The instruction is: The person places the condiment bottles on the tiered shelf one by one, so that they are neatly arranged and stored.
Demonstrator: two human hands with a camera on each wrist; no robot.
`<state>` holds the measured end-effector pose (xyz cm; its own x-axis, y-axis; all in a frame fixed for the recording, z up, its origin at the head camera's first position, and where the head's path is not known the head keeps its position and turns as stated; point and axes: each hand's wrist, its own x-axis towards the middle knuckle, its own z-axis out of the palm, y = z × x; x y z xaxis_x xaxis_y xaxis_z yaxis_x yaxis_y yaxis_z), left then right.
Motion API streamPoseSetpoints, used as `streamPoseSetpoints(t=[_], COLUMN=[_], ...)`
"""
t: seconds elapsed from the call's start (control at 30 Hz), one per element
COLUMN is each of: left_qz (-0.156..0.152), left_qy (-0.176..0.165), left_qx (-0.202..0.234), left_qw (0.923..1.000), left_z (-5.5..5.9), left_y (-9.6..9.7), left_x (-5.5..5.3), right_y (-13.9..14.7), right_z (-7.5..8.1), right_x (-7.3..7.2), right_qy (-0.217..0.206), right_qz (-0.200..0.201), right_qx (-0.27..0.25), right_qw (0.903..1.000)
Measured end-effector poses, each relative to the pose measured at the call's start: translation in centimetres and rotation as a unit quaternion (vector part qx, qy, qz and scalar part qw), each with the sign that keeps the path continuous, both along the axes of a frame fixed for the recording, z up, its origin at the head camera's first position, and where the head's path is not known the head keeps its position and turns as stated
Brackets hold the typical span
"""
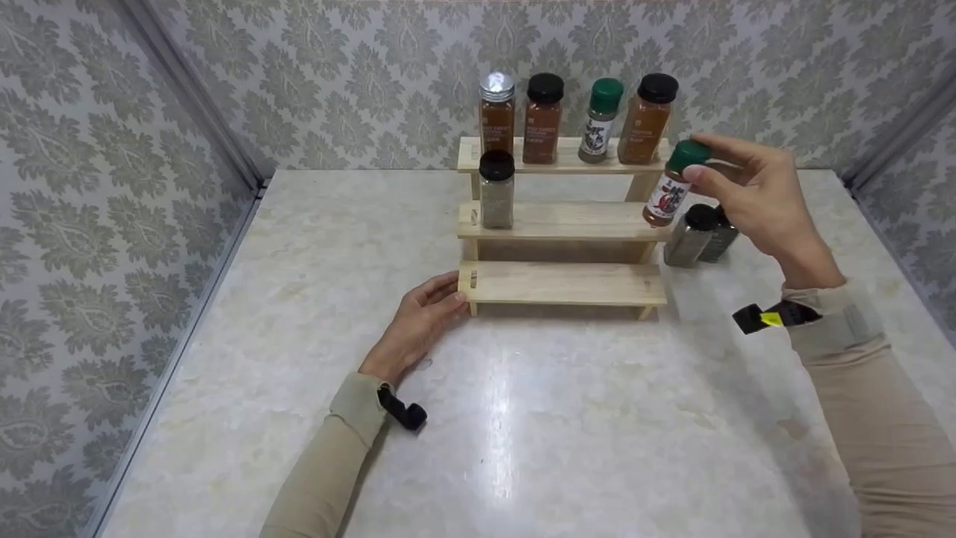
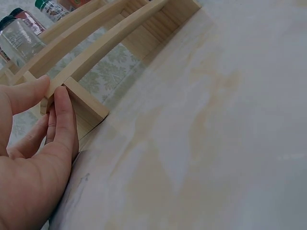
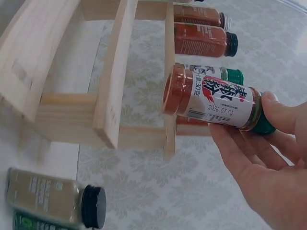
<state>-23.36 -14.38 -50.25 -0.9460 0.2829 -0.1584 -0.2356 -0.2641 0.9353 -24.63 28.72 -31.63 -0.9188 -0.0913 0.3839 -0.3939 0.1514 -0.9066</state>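
The right hand (image 1: 765, 198), fingers pinching the green cap (image 1: 688, 155) of a clear cylindrical red-powder jar (image 1: 667, 198) near the pale wooden three-tier rack's (image 1: 567, 282) right edge, should level it while the left hand (image 1: 418, 321) pinches the front-left corner.

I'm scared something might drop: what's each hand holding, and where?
The right hand holds a spice jar by its green-capped end; the left hand grips the lowest rack shelf at its left end.
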Motion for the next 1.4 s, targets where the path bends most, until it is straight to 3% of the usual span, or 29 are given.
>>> streamPoseSetpoints(t=[0.4, 0.57, 0.83, 1.07, 1.23, 1.4], left_qz=[0.004, 0.008, 0.007, 0.004, 0.004, 0.003], left_qy=[-0.003, -0.005, 0.004, -0.005, 0.002, 0.008], left_qx=[0.013, 0.008, 0.006, 0.007, 0.008, 0.007], left_qw=[0.9999, 0.9999, 1.0, 1.0, 1.0, 0.9999], left_z=[0.0, 0.1, -0.1, -0.1, 0.0, -0.1], left_y=[0.2, 0.1, 0.1, 0.0, 0.0, 0.0], left_x=[0.0, 0.0, 0.0, 0.1, 0.1, 0.1], right_y=[-3.6, -4.9, -7.4, -9.9, -11.7, -12.9], right_z=[0.5, 0.4, 0.1, -0.7, -1.3, -1.8], right_x=[-2.1, -2.7, -3.1, -3.8, -4.1, -4.4], right_qy=[-0.032, -0.035, -0.011, 0.005, 0.032, 0.045], right_qz=[0.005, 0.03, 0.033, 0.042, 0.026, 0.019], right_qx=[0.061, 0.021, 0.039, 0.02, 0.065, 0.08], right_qw=[0.9976, 0.9987, 0.9986, 0.9989, 0.997, 0.9956])
